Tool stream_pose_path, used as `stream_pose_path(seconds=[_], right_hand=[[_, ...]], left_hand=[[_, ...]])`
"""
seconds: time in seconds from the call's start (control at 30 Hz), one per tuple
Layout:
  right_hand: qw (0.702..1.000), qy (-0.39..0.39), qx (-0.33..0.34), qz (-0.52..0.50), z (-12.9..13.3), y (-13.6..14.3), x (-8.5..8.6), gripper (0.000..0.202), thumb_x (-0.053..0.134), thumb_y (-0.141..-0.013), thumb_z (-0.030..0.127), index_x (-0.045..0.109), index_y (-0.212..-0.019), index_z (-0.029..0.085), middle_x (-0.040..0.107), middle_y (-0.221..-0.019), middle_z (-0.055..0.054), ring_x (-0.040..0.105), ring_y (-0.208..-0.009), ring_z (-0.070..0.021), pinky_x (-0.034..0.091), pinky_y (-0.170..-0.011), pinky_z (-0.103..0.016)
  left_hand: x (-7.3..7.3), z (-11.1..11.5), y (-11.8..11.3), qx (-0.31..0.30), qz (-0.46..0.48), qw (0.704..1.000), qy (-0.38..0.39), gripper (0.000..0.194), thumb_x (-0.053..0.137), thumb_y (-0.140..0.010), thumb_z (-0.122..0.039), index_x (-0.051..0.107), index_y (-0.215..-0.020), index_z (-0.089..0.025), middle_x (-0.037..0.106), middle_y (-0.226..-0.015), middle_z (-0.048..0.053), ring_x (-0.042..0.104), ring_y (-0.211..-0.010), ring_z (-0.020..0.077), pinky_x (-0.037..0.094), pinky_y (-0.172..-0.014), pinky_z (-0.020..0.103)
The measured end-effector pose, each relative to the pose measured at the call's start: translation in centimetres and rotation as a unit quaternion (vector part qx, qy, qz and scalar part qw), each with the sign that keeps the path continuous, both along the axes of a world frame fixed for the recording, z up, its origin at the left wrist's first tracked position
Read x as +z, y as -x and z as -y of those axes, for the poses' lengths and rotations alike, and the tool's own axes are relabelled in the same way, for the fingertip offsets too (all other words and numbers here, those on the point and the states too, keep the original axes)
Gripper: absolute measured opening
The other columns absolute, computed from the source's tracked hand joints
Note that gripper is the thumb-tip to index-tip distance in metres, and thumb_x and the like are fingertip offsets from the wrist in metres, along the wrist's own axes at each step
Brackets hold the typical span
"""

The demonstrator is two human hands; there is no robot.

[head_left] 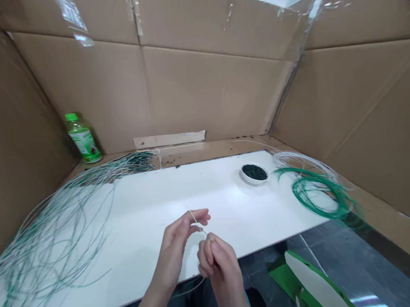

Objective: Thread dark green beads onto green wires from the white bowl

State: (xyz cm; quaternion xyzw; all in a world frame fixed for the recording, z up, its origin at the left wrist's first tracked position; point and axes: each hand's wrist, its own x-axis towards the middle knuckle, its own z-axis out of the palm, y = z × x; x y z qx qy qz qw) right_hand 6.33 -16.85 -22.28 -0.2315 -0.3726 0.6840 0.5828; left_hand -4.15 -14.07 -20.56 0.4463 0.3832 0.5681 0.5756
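Note:
Above the front part of the white table point(220, 202), my two hands are close together. My left hand point(179, 237) has its thumb and fingers apart. A thin whitish strand point(194, 218) lies across its fingers and runs down toward my right hand point(221, 261). That hand is closed, pinching the strand between thumb and fingertips. More of the strand trails below my hands past the table's front edge. A small knot or bead seems to sit on it near my left thumb, too small to make out.
Many loose green and white strands point(58, 232) spread over the left side. A white bowl point(249, 179) of small dark pieces stands at right, beside coiled green strands point(311, 191) and white strands point(306, 158). A green-capped bottle point(83, 141) stands back left. Cardboard walls point(194, 83) surround the table.

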Motion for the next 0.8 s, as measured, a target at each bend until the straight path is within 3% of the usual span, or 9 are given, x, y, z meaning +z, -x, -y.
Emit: stream_pose_path(seconds=[0.17,0.27,0.37,0.43,0.63,0.8], right_hand=[[0.997,-0.031,0.032,0.068,1.0,-0.5,-3.1,0.041,0.042,-0.092,0.044,0.04,-0.059,0.019,0.034,-0.053,0.005,0.027,-0.05,-0.0098,0.022,-0.051,-0.025],[0.984,-0.074,0.0,0.162,1.0,-1.4,-4.0,0.041,0.04,-0.093,0.042,0.047,-0.06,0.018,0.059,-0.071,-0.004,0.048,-0.065,-0.0138,0.035,-0.064,-0.028],[0.965,-0.049,-0.14,0.217,0.3,-2.1,-3.4,0.035,0.045,-0.09,0.041,0.054,-0.065,0.018,0.063,-0.108,-0.008,0.054,-0.099,-0.0205,0.036,-0.088,-0.033],[0.955,-0.028,-0.196,0.223,-0.5,-2.2,-2.6,0.033,0.048,-0.089,0.042,0.057,-0.067,0.019,0.063,-0.109,-0.007,0.052,-0.108,-0.0224,0.036,-0.093,-0.035],[0.925,-0.069,-0.213,0.307,-1.9,-0.6,-1.1,0.033,0.046,-0.089,0.043,0.069,-0.079,0.02,0.061,-0.112,-0.009,0.048,-0.113,-0.0233,0.041,-0.094,-0.038],[0.906,-0.12,-0.197,0.354,-2.7,-0.3,-1.4,0.03,0.045,-0.091,0.039,0.071,-0.098,0.025,0.057,-0.124,-0.006,0.038,-0.121,-0.0225,0.042,-0.096,-0.039]], left_hand=[[0.6,-0.9,-0.3,0.05,0.069,0.996,-0.009,0.031,0.049,-0.09,-0.038,0.069,-0.09,-0.014,0.066,-0.077,0.006,0.059,-0.073,0.0131,0.046,-0.074,0.023],[0.4,-0.9,0.3,0.047,0.025,0.998,-0.022,0.034,0.045,-0.091,-0.038,0.068,-0.087,-0.013,0.065,-0.073,0.005,0.057,-0.065,0.0118,0.046,-0.069,0.024],[0.1,-0.5,0.7,0.024,-0.086,0.996,-0.029,0.035,0.044,-0.092,-0.037,0.07,-0.093,-0.015,0.068,-0.084,0.006,0.061,-0.08,0.0146,0.045,-0.078,0.025],[-0.2,0.0,0.5,0.004,-0.154,0.987,-0.047,0.032,0.043,-0.093,-0.035,0.069,-0.099,-0.018,0.067,-0.099,0.006,0.059,-0.097,0.0159,0.041,-0.091,0.026],[-0.8,1.0,-0.6,0.009,-0.22,0.972,-0.08,0.031,0.041,-0.094,-0.034,0.07,-0.1,-0.023,0.058,-0.123,0.004,0.051,-0.115,0.0154,0.036,-0.1,0.024],[-0.3,1.0,-0.8,-0.008,-0.28,0.955,-0.093,0.031,0.04,-0.095,-0.029,0.065,-0.11,-0.022,0.062,-0.118,0.005,0.054,-0.11,0.0167,0.041,-0.095,0.025]])
